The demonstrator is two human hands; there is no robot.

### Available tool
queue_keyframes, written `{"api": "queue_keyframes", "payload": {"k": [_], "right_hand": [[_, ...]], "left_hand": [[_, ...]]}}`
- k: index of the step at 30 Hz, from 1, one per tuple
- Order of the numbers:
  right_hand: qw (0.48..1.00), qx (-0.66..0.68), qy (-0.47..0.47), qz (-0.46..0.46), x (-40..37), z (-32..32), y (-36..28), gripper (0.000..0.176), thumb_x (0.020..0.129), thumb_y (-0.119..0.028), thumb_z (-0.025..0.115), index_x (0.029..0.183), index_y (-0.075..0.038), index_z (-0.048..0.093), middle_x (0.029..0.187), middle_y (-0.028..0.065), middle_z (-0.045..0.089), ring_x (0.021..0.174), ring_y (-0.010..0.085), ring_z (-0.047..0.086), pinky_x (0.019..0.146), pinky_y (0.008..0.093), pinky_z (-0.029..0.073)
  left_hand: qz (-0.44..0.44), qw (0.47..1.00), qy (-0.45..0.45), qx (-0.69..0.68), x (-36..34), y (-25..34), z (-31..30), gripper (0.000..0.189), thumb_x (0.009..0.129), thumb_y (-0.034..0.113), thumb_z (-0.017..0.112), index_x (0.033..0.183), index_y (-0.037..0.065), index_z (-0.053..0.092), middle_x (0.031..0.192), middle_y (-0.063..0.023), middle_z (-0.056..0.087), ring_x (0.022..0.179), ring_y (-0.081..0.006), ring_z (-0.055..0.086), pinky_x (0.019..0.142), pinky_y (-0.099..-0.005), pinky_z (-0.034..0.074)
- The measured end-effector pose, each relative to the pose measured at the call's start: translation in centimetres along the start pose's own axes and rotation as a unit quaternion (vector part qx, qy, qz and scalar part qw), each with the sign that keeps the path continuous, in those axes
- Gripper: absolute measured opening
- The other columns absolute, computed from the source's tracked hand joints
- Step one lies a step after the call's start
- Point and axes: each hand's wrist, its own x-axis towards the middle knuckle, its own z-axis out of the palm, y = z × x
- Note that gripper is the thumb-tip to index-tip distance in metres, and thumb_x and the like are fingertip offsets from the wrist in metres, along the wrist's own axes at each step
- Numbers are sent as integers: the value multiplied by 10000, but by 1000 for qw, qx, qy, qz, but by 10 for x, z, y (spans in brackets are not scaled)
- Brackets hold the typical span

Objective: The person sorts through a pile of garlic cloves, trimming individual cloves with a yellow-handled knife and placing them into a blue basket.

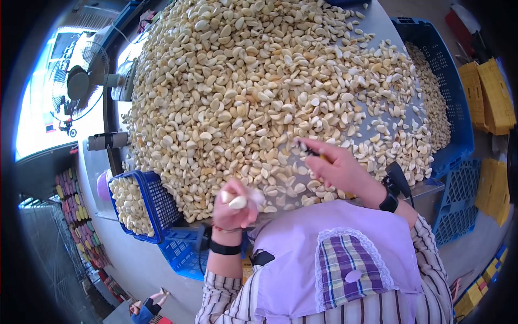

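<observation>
Peeled garlic cloves [237, 202] lie in my left hand [233, 211], its fingers curled round them at the near edge of the heap. Motion blurs the fingertips on that side. My right hand [335, 162] grips a small knife [318, 155] with a black and yellow handle; its blade cannot be made out clearly. That hand hovers over a thin patch of the garlic heap [259, 92], which is spread across a metal table [373, 125]. The two hands are apart.
A blue basket [156, 202] of cloves stands at the table's left edge, above another blue crate [186, 251]. To the right is a large blue crate [456, 81] of smaller pieces. A fan [81, 81] stands at left. Another person [144, 310] is at lower left.
</observation>
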Motion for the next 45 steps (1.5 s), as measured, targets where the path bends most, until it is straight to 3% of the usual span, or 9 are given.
{"api": "queue_keyframes", "payload": {"k": [6, 9, 14, 19, 26, 31, 35, 40, 45], "right_hand": [[999, 44, -8, 1, 5, 0, 3, 462, 936, -226, 550, 1378, -141, 451, 681, -41, 515, 529, 3, 446, 464, 163, 390], [999, 33, -12, 3, 6, 8, 5, 473, 913, -253, 575, 1365, -162, 473, 638, -57, 489, 504, 13, 415, 473, 194, 401], [1000, 16, -16, 12, 2, 6, 2, 473, 909, -241, 577, 1364, -158, 475, 616, -63, 474, 522, 13, 417, 485, 192, 390], [992, -63, -40, -100, 4, 12, 11, 497, 893, -270, 589, 1364, -162, 472, 591, -37, 482, 543, 38, 431, 518, 227, 391], [943, -206, -200, -169, 8, 24, 6, 544, 879, -321, 597, 1376, -159, 449, 661, 52, 585, 570, 120, 514, 552, 302, 418], [999, 27, -26, 12, 11, 7, 1, 465, 919, -257, 573, 1350, -111, 477, 720, -40, 545, 591, 19, 485, 490, 186, 418], [999, 24, -34, 6, 11, 11, 4, 473, 916, -247, 580, 1348, -88, 472, 756, -36, 545, 608, 6, 494, 479, 169, 416], [999, 9, -38, 27, 9, 13, 1, 478, 911, -245, 584, 1346, -82, 473, 776, -36, 559, 619, 10, 505, 479, 167, 423], [999, 11, -40, 26, 4, 13, 1, 473, 904, -237, 591, 1340, -89, 483, 795, -37, 552, 638, 9, 506, 481, 162, 421]], "left_hand": [[85, 991, 65, 79, -31, 40, -44, 258, 793, 36, 618, 1051, 36, 617, 987, -175, 649, 777, -259, 642, 507, -283, 508], [14, 512, 217, 831, -18, 14, -40, 292, 760, 183, 736, 993, 21, 664, 932, -109, 680, 787, -240, 660, 664, -320, 527], [73, 520, 180, 832, -14, -9, -62, 291, 780, 161, 727, 1022, 13, 663, 856, -96, 665, 688, -240, 642, 627, -323, 517], [-132, 859, 309, 387, -11, -3, -10, 162, 829, 104, 658, 964, 15, 660, 802, 25, 604, 560, -24, 456, 475, -185, 354], [-18, 996, 75, 55, -7, -9, 20, 103, 839, 46, 586, 934, 6, 591, 815, -57, 615, 494, -31, 445, 398, -175, 310], [-86, 837, 348, 413, -19, 17, -11, 122, 831, 151, 656, 791, 40, 624, 785, -95, 645, 563, -165, 576, 415, -234, 411], [116, 528, 191, 819, -3, -35, -35, 171, 781, 224, 694, 793, 58, 655, 778, -118, 623, 633, -296, 605, 563, -369, 501], [32, 467, 192, 863, 1, -40, -36, 229, 764, 204, 728, 933, 62, 668, 794, -77, 654, 628, -233, 620, 568, -330, 498], [-75, 884, 301, 349, -18, -2, -38, 216, 861, 108, 578, 1065, 44, 614, 714, 35, 529, 501, -50, 449, 410, -196, 359]]}}
